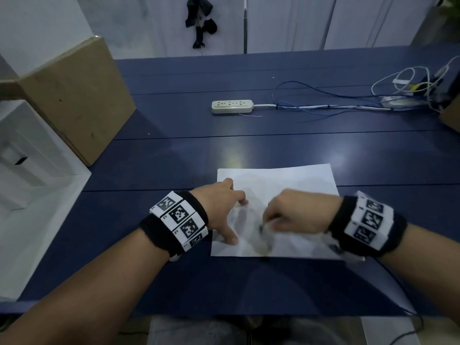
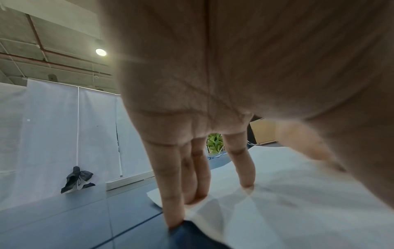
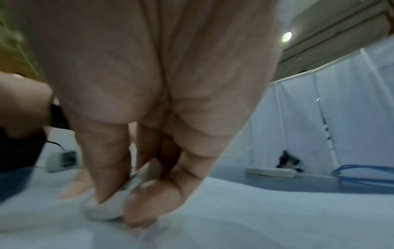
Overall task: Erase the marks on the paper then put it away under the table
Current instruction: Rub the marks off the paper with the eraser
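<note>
— White paper (image 1: 286, 180) lies flat on a dark blue table (image 1: 249, 282), close to the near edge. Where are the hands?

— Both are on the sheet. The left hand (image 1: 219, 207) is spread with straight fingers (image 2: 170, 193) pressing down on the paper's left part; the little finger's tip lands on the table just off the sheet's edge, as the left wrist view shows. It grasps nothing.

— And the right hand (image 1: 296, 210)?

— Its fingers and thumb pinch a small pale eraser (image 3: 106, 210) whose lower end touches the paper, clear in the right wrist view. In the head view that hand is blurred.

— Any marks to see?

— Grey smudged strokes (image 1: 258, 245) run across the sheet's near left part, between the two hands. The blur there is heavy, so some of that grey may be shadow rather than pencil.

— What else is in shot?

— A cream power strip (image 1: 232, 106) sits farther back on the table, its cord running right to a tangle of blue and white cables (image 1: 348, 95). A cardboard box (image 1: 74, 95) stands at the table's left side, beside a white box (image 1: 25, 158). A dark bundle (image 1: 200, 19) hangs against the white curtain (image 1: 286, 21) behind. Both wrists wear black bands (image 1: 174, 220) with square black-and-white markers.
</note>
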Demonstrator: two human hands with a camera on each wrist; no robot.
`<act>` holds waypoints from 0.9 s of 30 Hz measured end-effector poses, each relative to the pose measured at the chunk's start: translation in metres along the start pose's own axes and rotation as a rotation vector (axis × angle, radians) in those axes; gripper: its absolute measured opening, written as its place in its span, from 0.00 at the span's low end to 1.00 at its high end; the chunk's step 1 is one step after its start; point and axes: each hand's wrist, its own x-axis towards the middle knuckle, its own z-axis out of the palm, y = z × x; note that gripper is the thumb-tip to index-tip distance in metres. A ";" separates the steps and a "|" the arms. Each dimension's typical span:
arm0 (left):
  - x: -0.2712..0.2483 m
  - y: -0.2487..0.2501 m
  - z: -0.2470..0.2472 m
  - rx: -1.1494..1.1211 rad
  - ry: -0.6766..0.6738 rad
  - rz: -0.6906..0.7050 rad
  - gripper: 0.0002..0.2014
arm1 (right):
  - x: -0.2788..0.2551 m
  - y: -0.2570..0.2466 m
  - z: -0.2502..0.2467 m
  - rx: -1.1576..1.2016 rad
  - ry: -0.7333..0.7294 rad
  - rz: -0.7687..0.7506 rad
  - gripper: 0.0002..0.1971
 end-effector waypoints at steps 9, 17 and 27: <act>-0.001 0.000 0.000 -0.009 0.011 0.009 0.47 | -0.029 0.033 -0.017 0.193 0.289 0.160 0.15; 0.010 0.006 -0.026 -0.051 0.200 0.094 0.42 | -0.078 0.085 -0.031 0.354 0.514 0.375 0.12; 0.052 0.008 -0.032 -0.012 0.120 0.044 0.47 | -0.011 0.077 -0.042 0.262 0.270 0.285 0.16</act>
